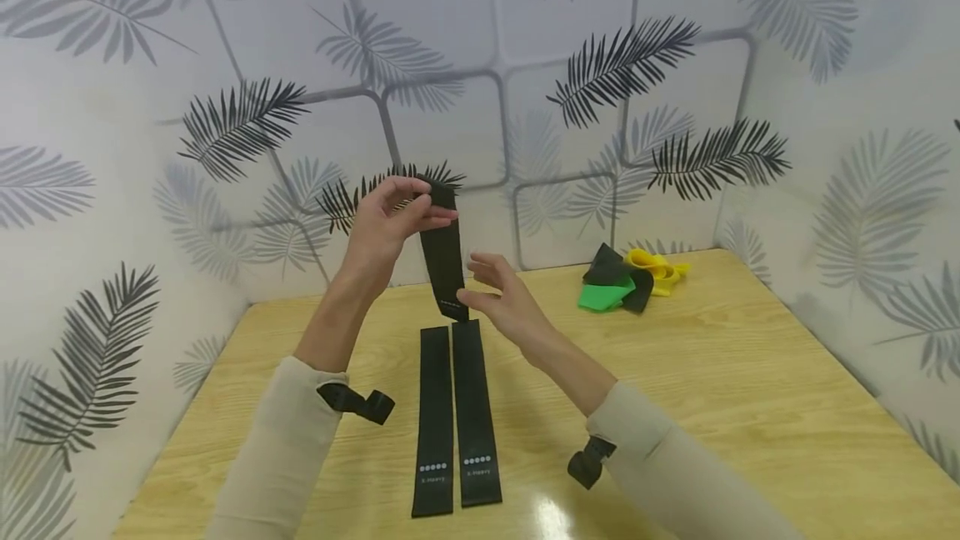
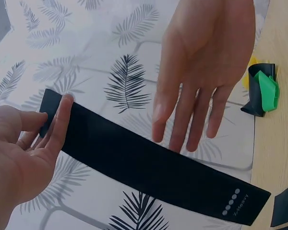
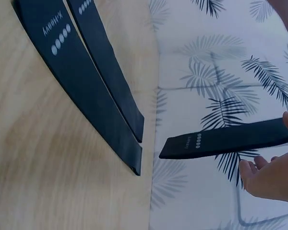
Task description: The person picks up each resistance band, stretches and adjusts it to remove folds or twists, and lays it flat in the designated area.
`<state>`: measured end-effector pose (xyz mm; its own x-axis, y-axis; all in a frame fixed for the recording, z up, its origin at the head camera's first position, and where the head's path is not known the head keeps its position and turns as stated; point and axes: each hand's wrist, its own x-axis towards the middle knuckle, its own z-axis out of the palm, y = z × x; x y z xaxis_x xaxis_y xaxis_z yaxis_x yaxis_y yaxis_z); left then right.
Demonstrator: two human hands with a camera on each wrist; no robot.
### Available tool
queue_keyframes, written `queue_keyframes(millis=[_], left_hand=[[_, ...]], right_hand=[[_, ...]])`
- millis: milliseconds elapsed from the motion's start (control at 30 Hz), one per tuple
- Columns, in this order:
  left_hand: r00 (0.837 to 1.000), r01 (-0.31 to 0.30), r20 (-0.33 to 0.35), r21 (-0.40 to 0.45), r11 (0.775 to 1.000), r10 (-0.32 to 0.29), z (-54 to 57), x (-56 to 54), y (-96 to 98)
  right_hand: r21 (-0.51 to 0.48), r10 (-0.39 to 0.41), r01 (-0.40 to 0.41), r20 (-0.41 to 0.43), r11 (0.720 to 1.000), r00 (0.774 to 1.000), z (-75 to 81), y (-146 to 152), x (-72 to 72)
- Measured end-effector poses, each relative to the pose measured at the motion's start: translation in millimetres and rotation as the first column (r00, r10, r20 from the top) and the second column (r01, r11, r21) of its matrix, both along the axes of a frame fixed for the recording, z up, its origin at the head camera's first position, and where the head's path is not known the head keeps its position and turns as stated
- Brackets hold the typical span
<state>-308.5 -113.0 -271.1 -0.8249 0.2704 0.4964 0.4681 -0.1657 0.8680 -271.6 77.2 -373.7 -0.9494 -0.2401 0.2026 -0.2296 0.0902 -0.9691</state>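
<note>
A black resistance band [image 1: 442, 261], a flat loop marked X-Heavy with a row of white dots, hangs over the back of the table. My left hand [image 1: 378, 227] pinches its upper end between thumb and fingers. Beside the band's lower part, my right hand [image 1: 513, 307] holds nothing, its fingers extended in the left wrist view. Two more black bands, a left one [image 1: 435, 415] and a right one [image 1: 476, 407], lie flat side by side below the hanging band, printed ends toward me.
At the table's back right lies a loose pile with a green band [image 1: 606, 296], a yellow band [image 1: 656, 265] and black ones. The wood-grain table [image 1: 712, 398] meets a wall [image 1: 450, 40] with leaf-patterned covering behind and at the sides.
</note>
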Motion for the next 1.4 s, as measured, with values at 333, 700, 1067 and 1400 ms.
queue_keyframes(millis=[333,700,1067,1400], left_hand=[[1.000,-0.011,-0.003,-0.047,0.999,0.011,-1.5,-2.6,18.4],[0.987,-0.154,0.017,-0.164,0.974,0.159,-10.6,-12.5,22.1],[0.969,-0.214,0.086,-0.169,0.962,0.231,-35.5,-31.2,20.0],[0.953,-0.225,0.169,-0.166,0.960,0.252,-52.7,-40.1,25.7]], right_hand=[[-0.145,0.051,-0.043,0.053,0.988,0.997,1.9,-7,-0.9],[-0.227,0.130,-0.101,0.118,0.969,0.984,-10.9,-7,15.7],[-0.278,0.091,-0.039,0.176,0.960,0.980,-20.9,-2,25.8],[-0.242,0.063,-0.009,0.216,0.970,0.974,-39.1,7,35.8]])
